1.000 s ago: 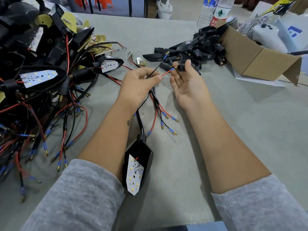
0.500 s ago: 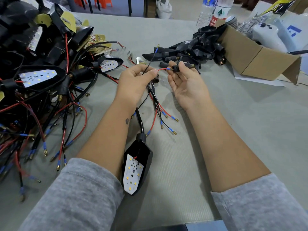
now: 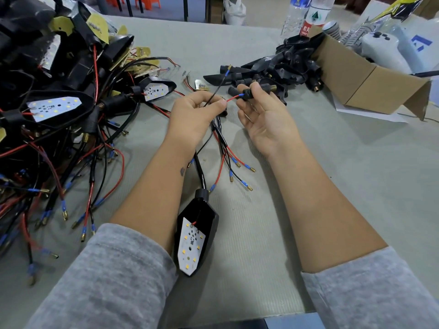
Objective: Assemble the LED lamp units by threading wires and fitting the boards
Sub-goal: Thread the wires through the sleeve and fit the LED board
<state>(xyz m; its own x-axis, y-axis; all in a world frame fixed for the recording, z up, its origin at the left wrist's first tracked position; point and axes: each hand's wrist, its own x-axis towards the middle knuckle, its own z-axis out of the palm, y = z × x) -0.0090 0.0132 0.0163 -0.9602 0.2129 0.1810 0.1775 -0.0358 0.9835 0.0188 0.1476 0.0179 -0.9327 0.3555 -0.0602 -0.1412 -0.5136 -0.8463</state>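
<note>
Assembly workshop: heaped lamp units (image 3: 57, 108)

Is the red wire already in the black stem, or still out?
In: the red wire enters the black stem; its blue terminal meets the opening.

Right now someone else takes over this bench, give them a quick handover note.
Left hand pinches the red wire and black wire.
Right hand holds the black stem; the red wire's blue tip sits at its opening.
One finished lamp unit lies between the forearms, more in the pile at left.
Empty housings wait by the cardboard box.
Left: thread both wires through, fit the board.
</note>
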